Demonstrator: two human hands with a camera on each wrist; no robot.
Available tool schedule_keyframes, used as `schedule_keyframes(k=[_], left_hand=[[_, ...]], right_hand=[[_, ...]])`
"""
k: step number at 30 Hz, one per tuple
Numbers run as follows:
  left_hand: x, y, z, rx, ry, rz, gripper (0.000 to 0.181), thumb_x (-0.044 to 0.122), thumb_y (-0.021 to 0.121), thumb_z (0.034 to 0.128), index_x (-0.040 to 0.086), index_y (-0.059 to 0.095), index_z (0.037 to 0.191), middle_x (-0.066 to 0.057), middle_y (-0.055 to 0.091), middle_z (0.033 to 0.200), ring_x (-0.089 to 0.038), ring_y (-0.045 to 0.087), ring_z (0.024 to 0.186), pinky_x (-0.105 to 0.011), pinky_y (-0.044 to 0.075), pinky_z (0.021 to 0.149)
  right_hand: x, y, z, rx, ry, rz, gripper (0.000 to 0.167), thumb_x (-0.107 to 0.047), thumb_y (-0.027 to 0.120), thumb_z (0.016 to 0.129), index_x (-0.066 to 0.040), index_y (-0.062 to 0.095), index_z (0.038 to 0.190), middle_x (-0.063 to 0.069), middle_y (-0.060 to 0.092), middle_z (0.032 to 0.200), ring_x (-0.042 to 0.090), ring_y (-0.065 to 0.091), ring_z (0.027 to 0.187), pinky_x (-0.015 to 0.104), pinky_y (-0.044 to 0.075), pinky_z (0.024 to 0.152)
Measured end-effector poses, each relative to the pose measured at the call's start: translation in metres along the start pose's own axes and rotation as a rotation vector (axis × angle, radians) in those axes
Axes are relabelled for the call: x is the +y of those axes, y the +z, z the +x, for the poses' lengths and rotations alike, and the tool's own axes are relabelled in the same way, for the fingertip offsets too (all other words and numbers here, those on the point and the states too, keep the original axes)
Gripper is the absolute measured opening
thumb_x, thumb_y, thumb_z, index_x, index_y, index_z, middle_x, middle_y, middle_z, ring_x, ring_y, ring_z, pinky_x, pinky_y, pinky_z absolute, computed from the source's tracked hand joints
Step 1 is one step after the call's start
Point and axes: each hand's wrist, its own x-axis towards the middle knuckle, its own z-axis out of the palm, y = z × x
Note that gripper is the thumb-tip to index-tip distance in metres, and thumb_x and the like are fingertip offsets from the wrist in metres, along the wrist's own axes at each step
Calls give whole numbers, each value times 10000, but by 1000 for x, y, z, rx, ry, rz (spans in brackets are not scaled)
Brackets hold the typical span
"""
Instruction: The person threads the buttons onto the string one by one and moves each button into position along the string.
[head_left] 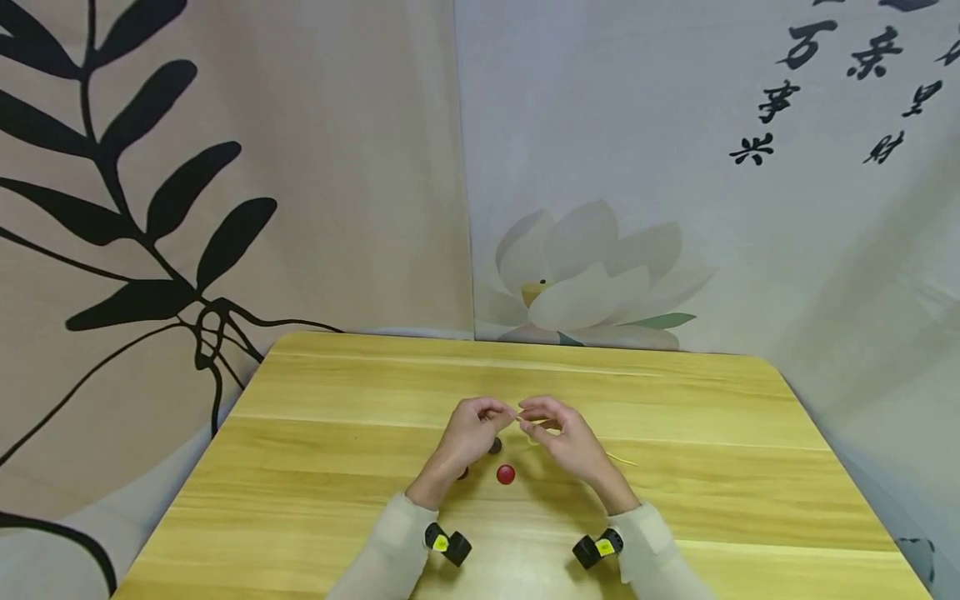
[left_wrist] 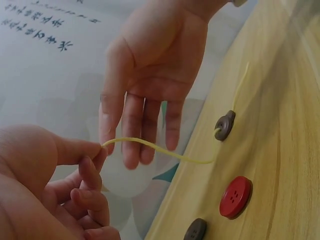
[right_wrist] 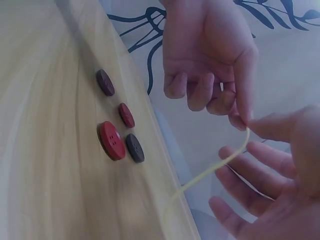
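Note:
My left hand (head_left: 471, 432) pinches the end of a yellow string (left_wrist: 145, 142) between thumb and forefinger, above the table. Close to that pinch is my right hand (head_left: 566, 437), its thumb tip by the left fingertips and its other fingers loosely extended. Lower down, the string passes through a brown button (left_wrist: 227, 124) on the table, and its tail trails beyond. A large red button (right_wrist: 111, 141) with several holes lies below the hands. Beside it are a dark grey button (right_wrist: 135, 148), a smaller red button (right_wrist: 126, 115) and a dark purple button (right_wrist: 105, 82).
The wooden table (head_left: 337, 392) has its far edge against printed cloth backdrops. A plant print (head_left: 172, 200) hangs at left and a lotus print (head_left: 592, 283) behind the hands. Each sleeve carries a black wrist device (head_left: 450, 546).

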Motion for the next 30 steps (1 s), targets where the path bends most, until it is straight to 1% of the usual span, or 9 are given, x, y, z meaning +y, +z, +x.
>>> schedule_keyframes(k=[3, 6, 8, 10, 13, 17, 20, 23, 30], left_hand=[[0, 0, 0, 4, 6, 7, 144, 189, 632, 965, 93, 738, 946, -1, 598, 810, -145, 492, 737, -276, 404, 651], [0, 0, 0, 4, 9, 12, 144, 195, 632, 966, 100, 738, 943, 5, 595, 809, -140, 486, 736, -266, 398, 647], [1, 0, -1, 1, 7, 13, 144, 193, 629, 968, 102, 738, 942, 3, 598, 811, -141, 483, 731, -265, 395, 642], [1, 0, -1, -1, 6, 14, 151, 191, 627, 969, 91, 738, 952, 2, 602, 815, -142, 483, 733, -266, 394, 644], [2, 0, -1, -3, 8, 13, 173, 189, 625, 969, 57, 737, 977, 1, 605, 815, -141, 483, 733, -266, 394, 644], [2, 0, -1, -6, 13, 10, 193, 189, 627, 968, 29, 732, 995, 3, 609, 815, -140, 485, 735, -268, 397, 648], [2, 0, 0, -5, 12, 12, 190, 194, 632, 966, 36, 734, 988, 5, 605, 808, -139, 484, 734, -270, 396, 647], [2, 0, 0, -5, 10, 15, 192, 201, 636, 964, 38, 736, 986, 5, 597, 800, -139, 480, 731, -268, 393, 642], [1, -1, 0, -9, 17, 21, 186, 201, 638, 962, 45, 737, 985, -12, 617, 817, -140, 489, 737, -277, 401, 647]], right_hand=[[0, 2, 0, -8, 22, -6, 260, -130, 620, 982, -53, 626, 1230, 123, 724, 1084, 297, 668, 986, 381, 502, 870], [-3, 2, 0, -19, 39, 6, 242, -53, 589, 982, -17, 627, 1218, 184, 722, 1036, 382, 651, 974, 350, 502, 825], [-14, 1, -2, -26, 46, 14, 231, -6, 573, 973, 18, 632, 1195, 216, 715, 1012, 426, 640, 970, 323, 508, 797], [-27, -1, -5, -24, 54, 3, 213, 18, 564, 965, 40, 648, 1159, 215, 712, 985, 421, 645, 959, 290, 516, 774], [-23, -1, -5, -4, 51, -13, 181, 4, 585, 957, 30, 681, 1108, 144, 725, 947, 328, 673, 926, 269, 528, 746], [0, 1, -1, 25, 40, -21, 157, -42, 614, 955, -4, 711, 1073, 63, 739, 922, 218, 670, 887, 267, 525, 723], [-2, -1, -1, 24, 39, -23, 149, -58, 618, 958, -9, 719, 1057, 51, 742, 916, 206, 664, 880, 261, 515, 710], [-2, -1, 0, 19, 37, -28, 144, -61, 618, 959, -6, 721, 1044, 45, 740, 903, 220, 669, 874, 258, 508, 702], [-2, -2, 1, 19, 31, -12, 135, -43, 613, 959, -5, 724, 1027, 66, 735, 887, 359, 669, 889, 249, 499, 677]])
